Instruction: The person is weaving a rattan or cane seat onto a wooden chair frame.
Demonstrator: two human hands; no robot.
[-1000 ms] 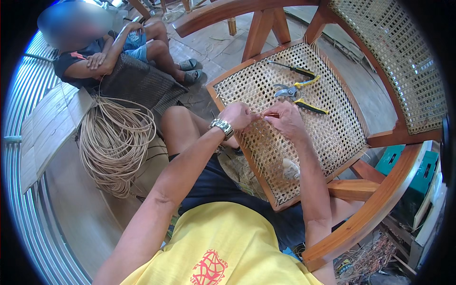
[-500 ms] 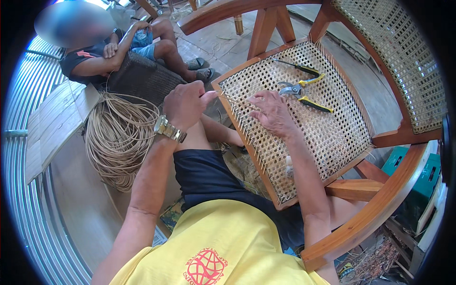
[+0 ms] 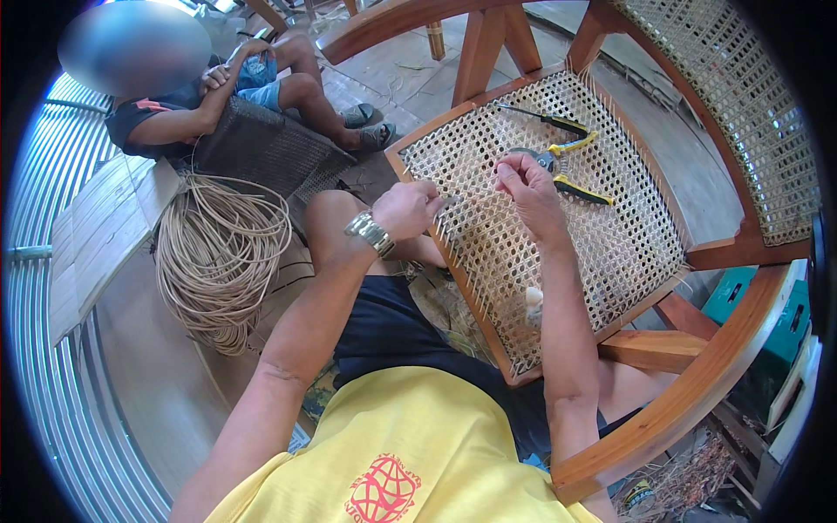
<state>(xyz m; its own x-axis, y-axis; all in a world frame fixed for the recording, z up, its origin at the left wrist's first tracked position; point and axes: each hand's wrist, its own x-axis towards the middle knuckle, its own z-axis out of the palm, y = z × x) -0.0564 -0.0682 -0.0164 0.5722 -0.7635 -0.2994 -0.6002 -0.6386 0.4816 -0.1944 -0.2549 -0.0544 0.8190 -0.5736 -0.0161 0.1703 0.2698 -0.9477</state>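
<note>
My left hand [image 3: 407, 211], with a metal watch [image 3: 370, 234] on its wrist, is pinched over the left edge of a woven cane seat [image 3: 602, 248]. A thin pale cane strand [image 3: 450, 200] shows at its fingertips. My right hand [image 3: 534, 193] hovers over the middle of the seat, thumb and fingers pressed together; what they hold is too fine to make out. Just beyond it lie pruning shears [image 3: 582, 189] with yellow and black handles, their blades partly hidden by my fingers. A thin-shafted tool [image 3: 520, 112] with a dark handle rests farther up the seat.
The wooden chair frame [image 3: 689, 405] curves around the right side, with a cane back [image 3: 741, 113]. A big coil of cane [image 3: 222, 261] hangs at left beside a cardboard sheet [image 3: 113, 235]. A seated person [image 3: 174, 126] is at far left. Green crates [image 3: 728, 292] stand at right.
My left hand has moved right and down, toward the seat edge. My right hand has risen and moved right, closer to the shears, and its fingers have drawn together.
</note>
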